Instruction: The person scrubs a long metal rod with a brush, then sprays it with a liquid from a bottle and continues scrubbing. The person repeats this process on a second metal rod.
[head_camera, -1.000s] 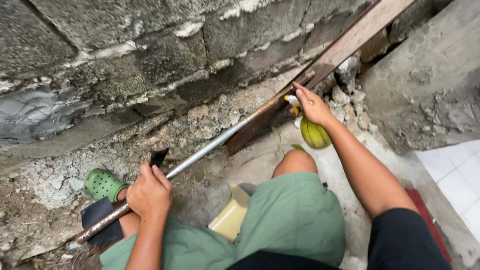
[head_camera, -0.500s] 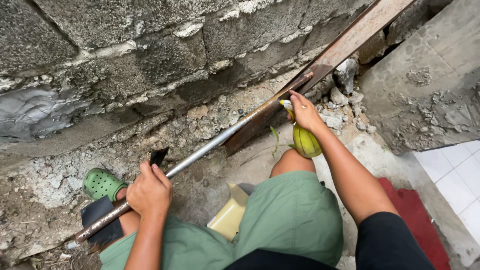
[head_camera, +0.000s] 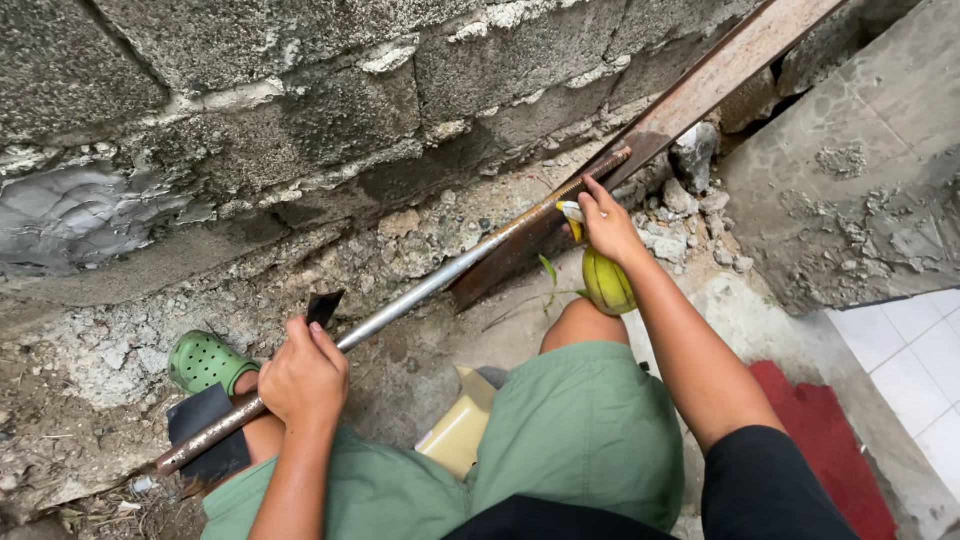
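Observation:
A long metal pipe (head_camera: 420, 292) lies slantwise along the foot of a rough block wall (head_camera: 300, 110). My left hand (head_camera: 305, 375) grips the pipe near its rusty lower end, with a small dark flat piece (head_camera: 324, 306) sticking up by the fingers. My right hand (head_camera: 605, 225) rests on the pipe's far threaded end and holds a yellow-green rounded object (head_camera: 608, 282) with a pale tip. I am crouched, with green shorts (head_camera: 560, 430) over my knees.
A rusty steel bar (head_camera: 700, 90) leans up to the right behind the pipe. Rubble stones (head_camera: 690, 160) lie by the wall. A green clog (head_camera: 205, 362), a yellow container (head_camera: 462, 428), a red mat (head_camera: 830, 450) and white tiles (head_camera: 920, 340) are around me.
My right hand has shifted slightly along the far end of the pipe, with the yellow-green object in it. The left hand keeps its grip in the same place.

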